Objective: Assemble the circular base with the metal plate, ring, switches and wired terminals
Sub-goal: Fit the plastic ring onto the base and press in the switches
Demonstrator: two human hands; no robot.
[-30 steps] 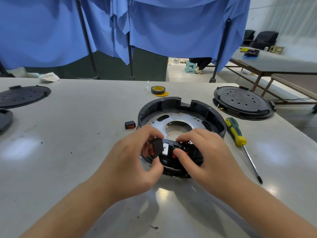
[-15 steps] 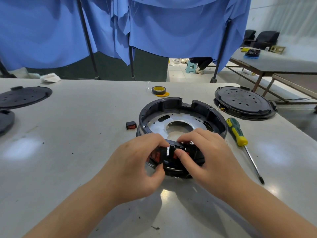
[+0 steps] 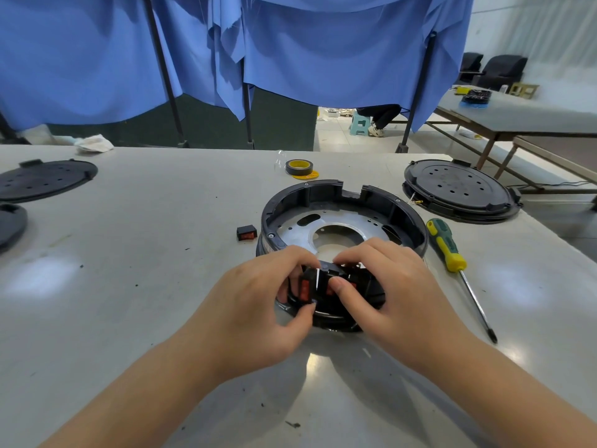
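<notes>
The black circular base [image 3: 342,202] lies on the grey table with a silver metal plate [image 3: 342,223] inside it. At the base's near rim my left hand [image 3: 258,305] pinches a black rocker switch with a red face [image 3: 305,287] between thumb and fingers. My right hand [image 3: 397,295] grips the near rim beside it, thumb pressing on a second red switch [image 3: 329,290] seated there. A spare black and red switch [image 3: 247,232] lies on the table just left of the base. My hands hide most of the near rim.
A green and yellow screwdriver [image 3: 447,247] lies right of the base, tip toward me. A black perforated disc [image 3: 458,190] sits at far right, two more dark discs [image 3: 45,177] at far left. Yellow tape roll [image 3: 299,167] lies behind the base. Blue curtains hang beyond the table.
My left hand has brought the switch from a raised, tilted position down against the base's near rim next to the seated switch. My right hand stays on the rim.
</notes>
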